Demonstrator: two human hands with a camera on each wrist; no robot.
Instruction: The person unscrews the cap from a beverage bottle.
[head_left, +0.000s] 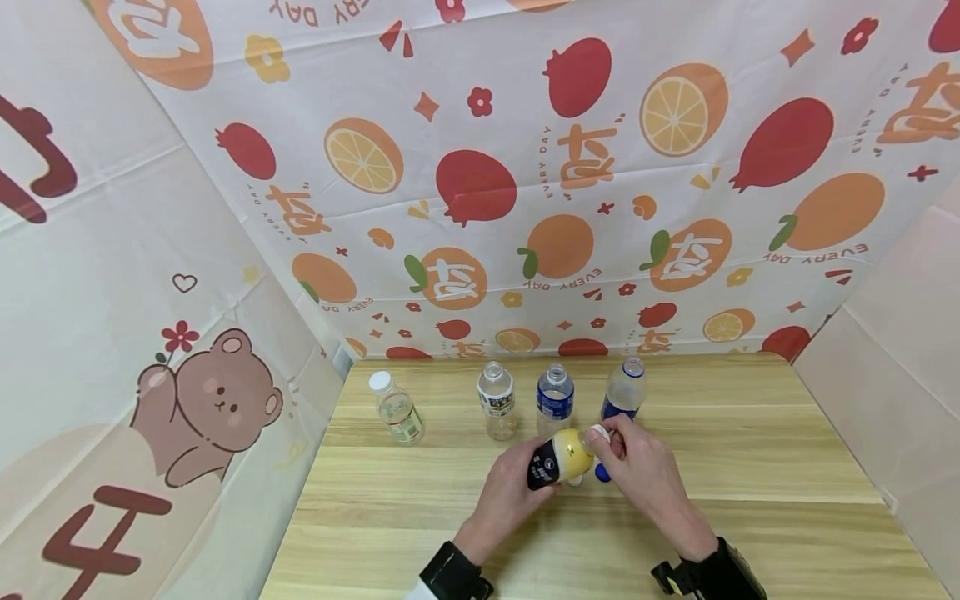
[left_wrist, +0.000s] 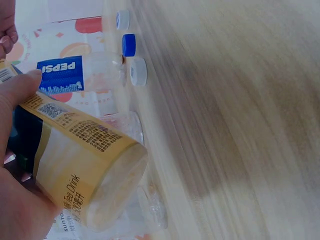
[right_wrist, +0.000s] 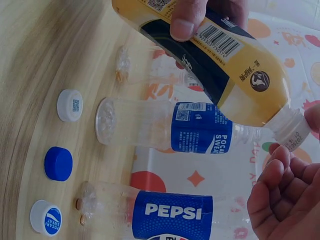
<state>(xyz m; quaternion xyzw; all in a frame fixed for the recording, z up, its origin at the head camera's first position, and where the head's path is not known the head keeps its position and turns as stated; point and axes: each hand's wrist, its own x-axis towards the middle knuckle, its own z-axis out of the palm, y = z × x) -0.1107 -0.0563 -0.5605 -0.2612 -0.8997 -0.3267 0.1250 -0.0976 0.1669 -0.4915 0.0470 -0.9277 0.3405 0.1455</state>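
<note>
My left hand (head_left: 528, 475) grips a milk tea bottle (head_left: 557, 458) with a yellow body and a dark label, tilted above the table. It fills the left wrist view as the yellow bottle (left_wrist: 85, 165) and shows again in the right wrist view (right_wrist: 220, 65). My right hand (head_left: 611, 440) pinches its white cap (head_left: 598, 432) at the neck (right_wrist: 292, 131). Three uncapped clear bottles stand just behind: one with a white label (head_left: 497, 400), a Pocari Sweat bottle (head_left: 555, 400) and a Pepsi bottle (head_left: 622, 390).
A capped small bottle (head_left: 397, 412) stands apart at the left. Three loose caps lie under my hands: white (right_wrist: 70, 105), blue (right_wrist: 58, 163), white and blue (right_wrist: 46, 218). Printed cloth walls enclose the wooden table (head_left: 750, 467) on three sides.
</note>
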